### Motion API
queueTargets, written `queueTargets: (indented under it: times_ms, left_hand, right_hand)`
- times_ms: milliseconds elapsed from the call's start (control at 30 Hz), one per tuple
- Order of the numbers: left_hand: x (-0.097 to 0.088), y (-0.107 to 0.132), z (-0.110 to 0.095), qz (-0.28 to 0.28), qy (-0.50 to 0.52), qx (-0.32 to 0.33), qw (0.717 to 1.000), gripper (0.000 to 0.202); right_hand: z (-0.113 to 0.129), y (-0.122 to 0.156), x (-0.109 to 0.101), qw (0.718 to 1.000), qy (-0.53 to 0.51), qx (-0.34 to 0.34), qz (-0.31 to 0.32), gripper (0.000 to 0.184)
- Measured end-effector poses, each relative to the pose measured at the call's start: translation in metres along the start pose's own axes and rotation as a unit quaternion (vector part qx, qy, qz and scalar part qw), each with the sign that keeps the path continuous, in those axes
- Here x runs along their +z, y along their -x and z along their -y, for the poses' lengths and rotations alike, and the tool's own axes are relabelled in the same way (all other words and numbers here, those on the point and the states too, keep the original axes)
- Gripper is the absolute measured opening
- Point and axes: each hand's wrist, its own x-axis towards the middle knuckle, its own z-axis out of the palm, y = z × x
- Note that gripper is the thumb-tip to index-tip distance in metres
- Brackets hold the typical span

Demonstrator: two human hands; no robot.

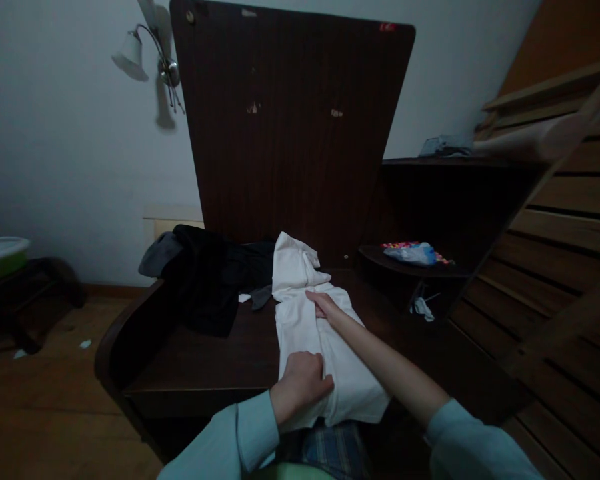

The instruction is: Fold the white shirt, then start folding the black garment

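Note:
A white garment [353,373] with a hood-like part at its far end lies lengthwise on the dark wooden top, its near edge hanging towards my lap. My left hand [301,381] is closed on the cloth near that edge, fingers curled under and the thumb pointing right. Farther up, my right hand [326,308] has hold of a fold along the middle of the garment, its fingertips partly hidden by the cloth. A heap of black clothing [215,273] lies to the left of the garment, with a grey piece [161,255] at its outer end.
A tall dark panel [295,133] rises behind the wooden top [205,367]. Corner shelves at right hold a plastic packet [411,254]. Wooden slats [555,293] stand at far right. A wall lamp [131,57] is at upper left, and a green-and-white basin [3,259] sits at far left.

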Motion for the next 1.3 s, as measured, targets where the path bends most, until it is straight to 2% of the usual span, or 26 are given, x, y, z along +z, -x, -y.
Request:
queueTargets:
  times_ms: [67, 133, 200, 333, 400, 500, 600, 733, 867, 1067, 1200, 1300]
  left_hand:
    - [0.004, 0.005, 0.0, -0.002, 0.0, 0.012, 1.0, 0.037]
    - [0.006, 0.009, -0.002, 0.0, -0.001, 0.019, 1.0, 0.033]
    - [0.006, 0.01, -0.006, -0.01, 0.01, 0.02, 1.0, 0.03]
    - [-0.004, 0.008, 0.002, -0.041, 0.082, 0.043, 0.995, 0.039]
    - [-0.014, 0.007, 0.021, -0.06, 0.1, 0.018, 0.993, 0.037]
    - [-0.027, 0.007, 0.06, -0.099, 0.061, -0.061, 0.991, 0.026]
    - [-0.027, 0.007, 0.091, -0.093, 0.03, -0.035, 0.995, 0.026]
    - [-0.013, 0.001, 0.102, -0.062, 0.012, 0.018, 0.998, 0.039]
    - [-0.008, -0.018, 0.108, -0.045, -0.011, -0.007, 0.999, 0.043]
    - [-0.017, -0.066, 0.143, -0.022, 0.009, -0.025, 0.999, 0.042]
    - [-0.023, -0.082, 0.153, -0.072, 0.025, -0.039, 0.996, 0.037]
    - [-0.024, -0.067, 0.149, -0.117, 0.05, -0.021, 0.992, 0.031]
  right_hand:
    - [-0.005, 0.011, -0.004, 0.997, -0.008, 0.037, 0.061, 0.014]
    - [-0.006, 0.017, -0.007, 0.992, 0.002, 0.044, 0.119, 0.014]
    - [-0.005, 0.019, -0.01, 0.991, 0.021, 0.023, 0.131, 0.013]
    - [-0.004, 0.017, -0.014, 0.991, 0.124, -0.026, 0.044, 0.006]
    - [-0.007, 0.019, -0.016, 0.98, 0.196, -0.035, 0.0, 0.009]
    - [-0.015, 0.028, -0.021, 0.964, 0.256, -0.069, -0.029, 0.015]
    - [-0.028, 0.038, -0.025, 0.959, 0.261, -0.109, -0.027, 0.026]
    - [-0.045, 0.042, -0.025, 0.962, 0.227, -0.15, -0.036, 0.028]
    - [-0.045, 0.026, -0.025, 0.957, 0.239, -0.153, -0.058, 0.022]
    - [-0.028, -0.026, -0.019, 0.94, 0.288, -0.146, -0.108, 0.02]
    - [-0.016, -0.051, -0.015, 0.936, 0.295, -0.138, -0.131, 0.02]
    - [-0.012, -0.045, -0.018, 0.935, 0.307, -0.133, -0.12, 0.02]
